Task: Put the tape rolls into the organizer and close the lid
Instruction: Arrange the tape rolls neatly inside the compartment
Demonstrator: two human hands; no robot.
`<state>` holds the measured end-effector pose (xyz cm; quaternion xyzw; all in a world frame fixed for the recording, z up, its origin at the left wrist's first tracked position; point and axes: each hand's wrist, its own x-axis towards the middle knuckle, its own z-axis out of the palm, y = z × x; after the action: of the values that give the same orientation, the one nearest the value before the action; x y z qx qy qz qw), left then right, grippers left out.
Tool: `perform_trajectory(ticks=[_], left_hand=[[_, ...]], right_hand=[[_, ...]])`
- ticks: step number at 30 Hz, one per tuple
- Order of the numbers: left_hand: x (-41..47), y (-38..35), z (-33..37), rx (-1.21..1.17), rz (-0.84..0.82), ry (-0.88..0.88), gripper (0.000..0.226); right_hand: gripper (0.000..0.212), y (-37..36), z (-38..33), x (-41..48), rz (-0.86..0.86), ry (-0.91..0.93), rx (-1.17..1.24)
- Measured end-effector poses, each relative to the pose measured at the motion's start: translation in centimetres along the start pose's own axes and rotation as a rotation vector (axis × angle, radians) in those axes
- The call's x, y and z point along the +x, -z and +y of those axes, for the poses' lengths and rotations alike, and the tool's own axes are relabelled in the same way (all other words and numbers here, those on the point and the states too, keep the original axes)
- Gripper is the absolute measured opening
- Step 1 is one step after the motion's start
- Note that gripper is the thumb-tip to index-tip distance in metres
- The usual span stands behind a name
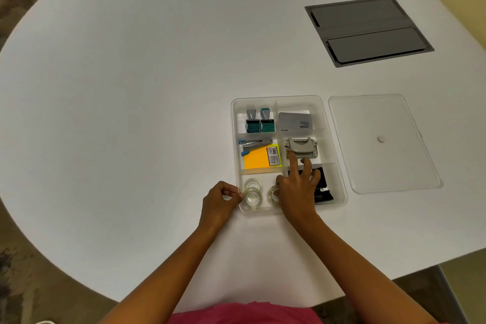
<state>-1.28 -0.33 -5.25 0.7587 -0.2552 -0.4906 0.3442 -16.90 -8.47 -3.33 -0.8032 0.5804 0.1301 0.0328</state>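
Observation:
A clear plastic organizer (326, 113) with dividers lies open on the white table. Its near-left compartment holds clear tape rolls: one (252, 184) at the back, one (253, 198) in front of it, and a third (272, 193) to the right. My left hand (221, 201) pinches the front-left roll at the organizer's left wall. My right hand (298, 189) rests over the third roll, thumb on it and fingers spread above the black items. The clear lid (384, 142) lies flat on the table right of the organizer.
Other compartments hold two stamps (260, 122), a grey card (295, 121), a stapler (256, 144), orange sticky notes (259, 159), a grey hole punch (302, 147) and black clips (323, 191). A grey cable hatch (368, 30) sits flush in the table, far right.

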Motion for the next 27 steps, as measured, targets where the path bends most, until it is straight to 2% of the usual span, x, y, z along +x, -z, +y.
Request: perform_trajectory(ticks=[6, 9, 12, 15, 18, 21, 24, 27], left_hand=[[0.0, 0.1, 0.2, -0.018, -0.009, 0.015, 0.015], [-0.1, 0.1, 0.3, -0.024, -0.013, 0.017, 0.018], [0.1, 0.2, 0.3, -0.029, -0.02, 0.023, 0.017], [0.2, 0.2, 0.2, -0.029, -0.028, 0.016, 0.012], [0.4, 0.2, 0.1, -0.019, -0.031, 0.01, 0.011], [0.5, 0.2, 0.0, -0.013, -0.03, 0.009, 0.012], [0.6, 0.2, -0.1, -0.005, -0.03, 0.007, 0.012], [0.6, 0.3, -0.1, -0.012, -0.037, 0.0, 0.014]], right_hand=[[0.015, 0.1, -0.2, 0.1, -0.02, 0.005, 0.018], [0.026, 0.2, -0.4, 0.3, -0.045, -0.007, 0.012], [0.038, 1.1, -1.2, -0.6, 0.031, -0.014, 0.053], [0.045, 1.1, -2.0, -1.3, 0.16, 0.065, 0.077], [0.035, 0.5, -2.7, -1.2, 0.194, 0.109, 0.169], [0.022, -0.1, -3.5, -1.0, 0.135, 0.128, 0.23], [0.02, -0.6, -3.9, -0.6, 0.098, 0.14, 0.249], [0.021, -0.5, -4.0, -0.2, 0.144, 0.141, 0.262]])
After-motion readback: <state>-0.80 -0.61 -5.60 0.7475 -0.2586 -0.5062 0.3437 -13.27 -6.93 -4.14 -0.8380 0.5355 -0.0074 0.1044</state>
